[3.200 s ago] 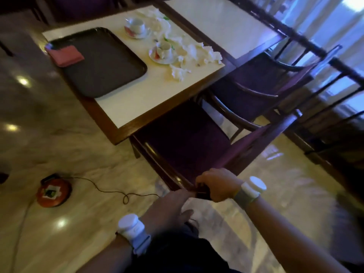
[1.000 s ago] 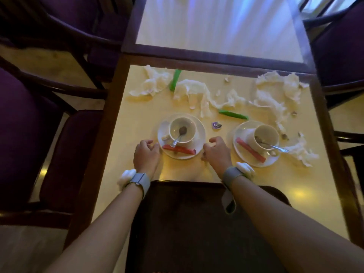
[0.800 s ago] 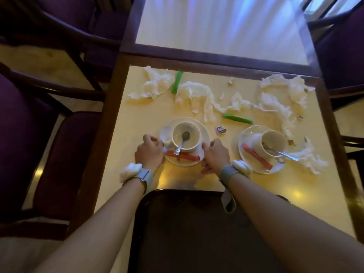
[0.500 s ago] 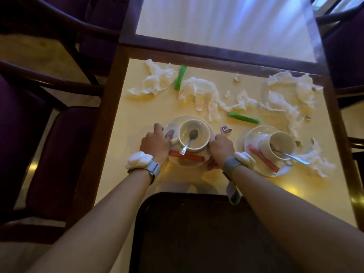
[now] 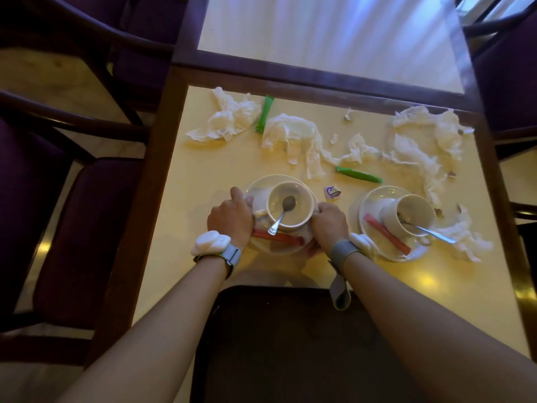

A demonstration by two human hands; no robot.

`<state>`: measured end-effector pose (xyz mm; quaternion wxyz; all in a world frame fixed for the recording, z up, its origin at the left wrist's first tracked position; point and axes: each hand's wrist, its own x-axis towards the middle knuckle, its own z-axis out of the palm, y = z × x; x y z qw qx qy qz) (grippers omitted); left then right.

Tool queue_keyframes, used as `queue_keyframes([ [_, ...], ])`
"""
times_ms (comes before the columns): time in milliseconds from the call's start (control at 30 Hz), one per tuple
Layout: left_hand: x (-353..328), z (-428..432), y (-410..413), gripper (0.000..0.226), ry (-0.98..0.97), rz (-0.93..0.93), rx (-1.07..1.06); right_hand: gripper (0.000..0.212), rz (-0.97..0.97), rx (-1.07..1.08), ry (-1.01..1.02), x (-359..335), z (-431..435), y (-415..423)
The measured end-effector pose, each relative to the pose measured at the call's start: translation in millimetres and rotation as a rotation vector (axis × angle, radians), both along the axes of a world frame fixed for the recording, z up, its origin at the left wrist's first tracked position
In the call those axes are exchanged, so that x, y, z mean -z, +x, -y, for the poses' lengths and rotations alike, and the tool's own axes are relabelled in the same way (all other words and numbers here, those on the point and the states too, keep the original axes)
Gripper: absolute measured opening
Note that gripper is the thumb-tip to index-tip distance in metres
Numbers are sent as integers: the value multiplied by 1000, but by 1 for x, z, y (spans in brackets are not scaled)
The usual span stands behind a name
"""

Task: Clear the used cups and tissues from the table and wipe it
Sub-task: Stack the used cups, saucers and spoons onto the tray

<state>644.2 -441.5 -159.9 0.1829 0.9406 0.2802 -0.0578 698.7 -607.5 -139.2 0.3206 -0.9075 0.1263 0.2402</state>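
Cream bench [image 5: 197, 184] is littered with tissues [image 5: 229, 120]; the central saucer [image 5: 279, 247] is gripped at its sides by left hand [image 5: 231, 218] and right hand [image 5: 329, 225], fingers [image 5: 236, 193] seemingly curled under it.

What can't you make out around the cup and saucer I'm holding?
Head view:
1. The fingers of the left hand and right hand under the saucer: hidden by the hands' backs and the rim.
2. Whether the saucer is off the table: cannot tell.
3. The tray: near end cut off by the bottom edge, partly covered by the arms.
4. The purple wrapper: print too small to read.
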Motion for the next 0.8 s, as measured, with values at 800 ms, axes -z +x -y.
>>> queue_keyframes([
  [800,-115,86,-95,25,-416,271,-172,25,95,29,210,-73,94,-88],
])
